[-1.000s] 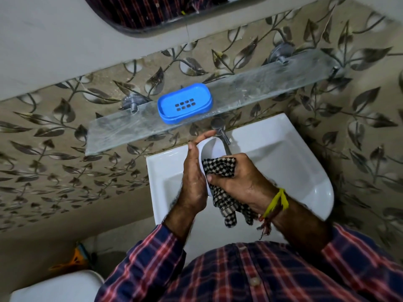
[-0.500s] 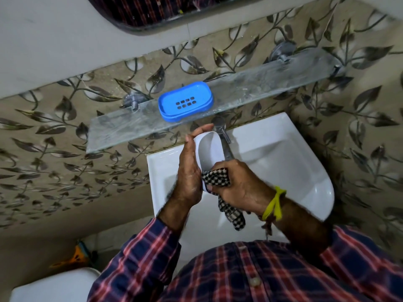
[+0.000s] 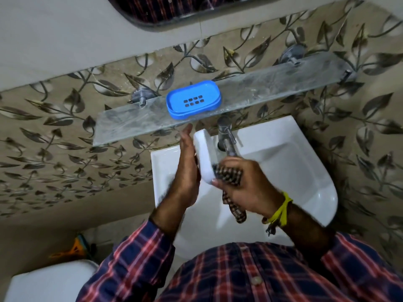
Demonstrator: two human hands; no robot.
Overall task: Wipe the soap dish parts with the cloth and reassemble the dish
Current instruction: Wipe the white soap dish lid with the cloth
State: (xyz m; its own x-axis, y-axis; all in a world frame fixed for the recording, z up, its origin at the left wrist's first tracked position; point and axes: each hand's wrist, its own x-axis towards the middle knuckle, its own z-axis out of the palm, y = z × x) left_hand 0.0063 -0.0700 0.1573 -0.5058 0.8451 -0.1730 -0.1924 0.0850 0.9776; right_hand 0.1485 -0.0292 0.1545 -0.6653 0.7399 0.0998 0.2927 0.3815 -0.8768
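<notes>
My left hand holds the white soap dish base on edge over the sink, palm flat against its underside. My right hand is shut on a black-and-white checked cloth and presses it into the lower end of the white base. The cloth's tail hangs below my right hand. The blue slotted soap dish tray lies by itself on the glass shelf above the sink.
A white sink sits below my hands, with a metal tap just behind the white base. The patterned wall runs behind the shelf. A white toilet tank is at lower left, an orange object beside it.
My right hand with the cloth has slid down toward the lower end of the white base. More of the base's inside now shows above the cloth.
</notes>
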